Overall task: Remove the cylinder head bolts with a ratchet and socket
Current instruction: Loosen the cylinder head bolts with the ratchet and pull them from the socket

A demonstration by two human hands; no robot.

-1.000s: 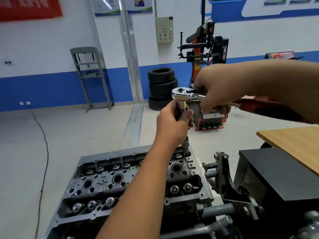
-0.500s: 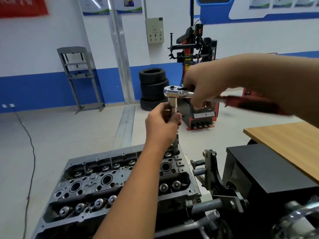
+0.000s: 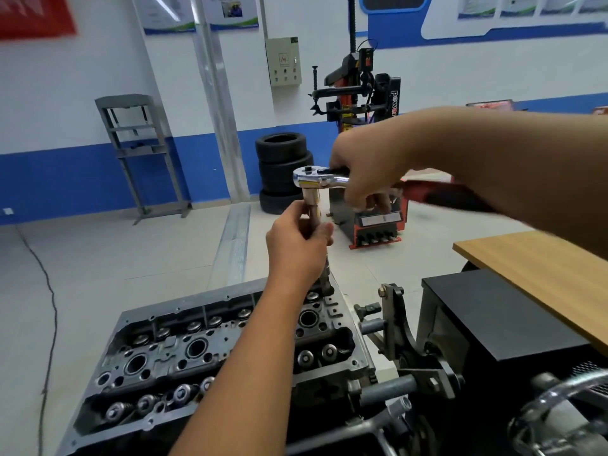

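While the left hand (image 3: 297, 245) grips the long extension (image 3: 312, 212) standing on the far right corner of the cylinder head (image 3: 210, 353), the right hand (image 3: 365, 172) closes around the ratchet (image 3: 320, 177) near its head. If the extension tilts, the hidden socket may slip off the bolt and round it.

"power" lettering reads vertically on black tyre changer (image 3: 393, 97) panel.
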